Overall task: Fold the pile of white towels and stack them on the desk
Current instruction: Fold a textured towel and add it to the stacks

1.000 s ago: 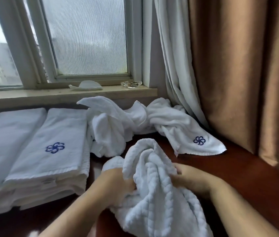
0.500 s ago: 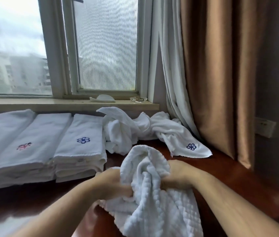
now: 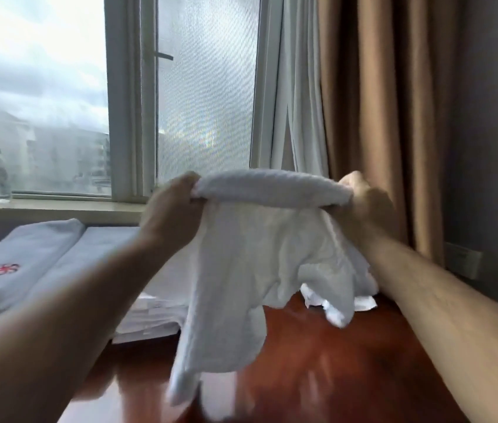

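Note:
A white ribbed towel [image 3: 250, 270] hangs in the air above the red-brown desk [image 3: 317, 361], its top edge stretched between my hands. My left hand [image 3: 174, 209] grips the left end of that edge and my right hand [image 3: 363, 203] grips the right end. The rest of the cloth droops down, bunched and blurred. Behind it a bit of the crumpled pile of white towels [image 3: 336, 303] shows on the desk. Folded white towels [image 3: 43, 264] lie in stacks at the left, one with a red emblem.
A window [image 3: 205, 87] with a sill [image 3: 52, 206] runs along the back; a clear bottle [image 3: 0, 181] stands on the sill. White sheer and brown curtains [image 3: 378, 102] hang at the right, beside a wall with sockets [image 3: 467, 261].
My hands have lifted the towel from a bunched lump low over the desk and pulled it apart sideways. The view has tilted upward, hiding most of the crumpled pile.

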Tool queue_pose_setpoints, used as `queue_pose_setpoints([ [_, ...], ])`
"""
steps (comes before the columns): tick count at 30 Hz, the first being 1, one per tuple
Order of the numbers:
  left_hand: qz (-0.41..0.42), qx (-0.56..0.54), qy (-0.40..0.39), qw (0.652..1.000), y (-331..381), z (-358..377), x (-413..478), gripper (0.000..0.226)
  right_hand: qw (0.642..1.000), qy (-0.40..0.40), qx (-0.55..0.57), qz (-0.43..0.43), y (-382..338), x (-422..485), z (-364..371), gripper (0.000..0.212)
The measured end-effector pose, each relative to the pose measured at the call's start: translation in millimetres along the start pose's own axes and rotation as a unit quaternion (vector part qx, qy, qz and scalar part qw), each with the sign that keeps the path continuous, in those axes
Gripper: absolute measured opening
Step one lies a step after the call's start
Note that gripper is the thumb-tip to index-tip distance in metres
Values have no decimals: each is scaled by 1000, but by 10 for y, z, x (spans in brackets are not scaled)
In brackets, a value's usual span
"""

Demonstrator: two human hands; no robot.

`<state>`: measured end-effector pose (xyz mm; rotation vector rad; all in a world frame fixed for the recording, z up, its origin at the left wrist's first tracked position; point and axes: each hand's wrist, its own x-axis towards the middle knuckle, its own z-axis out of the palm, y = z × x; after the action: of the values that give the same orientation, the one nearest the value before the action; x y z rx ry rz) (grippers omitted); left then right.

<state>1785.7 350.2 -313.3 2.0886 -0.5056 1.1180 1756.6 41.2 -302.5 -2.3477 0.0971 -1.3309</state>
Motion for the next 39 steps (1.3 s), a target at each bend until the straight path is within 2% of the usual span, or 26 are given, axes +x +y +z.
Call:
queue_pose_setpoints([
  [1,6,5,9,1000,42,-44,82,28,1000,19,-7,-5,-47,58,-20,32],
  [2,8,1,0,1000,72,-77,131,30,1000,4,-24,-6,-73,100,-18,32],
  [5,34,50,-113,992,-12,-34,-12,44,978,-145,-152,-4,50,20,112,26],
  [8,66,205,-247,945,-293,276,-662,48,916,-307,-259,2,481,-568,398,23],
  [11,-4,233,-405,884,-586,662,-1479,60,832,-527,-174,5,909,-1370,674,26],
  [12,-40,223,-451,863,-647,759,-1682,66,813,-565,-139,9,996,-1564,726,27],
  [14,-73,211,-479,849,-711,856,-1875,72,824,-552,-131,13,1128,-1727,800,32],
  [16,-34,238,-479,844,-762,886,-1852,82,843,-511,-168,-7,1213,-1722,835,41],
  [19,-31,228,-525,819,-763,905,-1811,98,861,-503,-71,23,1281,-1694,875,53],
  [21,-61,186,-537,820,-734,926,-1832,110,865,-497,-55,24,1322,-1657,907,40],
  [23,-48,199,-513,833,-702,953,-1828,116,861,-502,-77,27,1333,-1574,939,21],
  [25,29,250,-426,869,-678,990,-1713,84,857,-502,-118,19,1310,-1450,963,13],
  [27,82,299,-311,898,-638,992,-1521,48,887,-433,-158,-13,1267,-1297,977,10],
  [29,96,332,-244,906,-602,954,-1312,42,919,-357,-156,-52,1186,-1158,975,13],
  [30,100,341,-241,903,-584,924,-1229,41,917,-364,-151,-66,1144,-1100,965,14],
  [31,102,341,-258,898,-561,885,-1179,38,897,-407,-152,-77,1105,-1061,942,13],
  [33,92,310,-342,883,-512,789,-1181,34,841,-511,-160,-83,1066,-1031,882,19],
  [34,85,289,-388,871,-490,723,-1216,33,819,-548,-153,-81,1055,-1023,850,25],
  [36,76,253,-457,849,-448,583,-1284,41,782,-609,-122,-57,979,-993,757,55],
  [37,64,231,-487,840,-424,513,-1290,47,769,-632,-88,-31,911,-972,727,69],
  [38,49,206,-515,830,-393,449,-1274,53,766,-641,-45,-5,847,-958,729,73],
  [39,39,184,-535,824,-356,393,-1249,57,775,-632,-6,12,779,-957,763,67],
])
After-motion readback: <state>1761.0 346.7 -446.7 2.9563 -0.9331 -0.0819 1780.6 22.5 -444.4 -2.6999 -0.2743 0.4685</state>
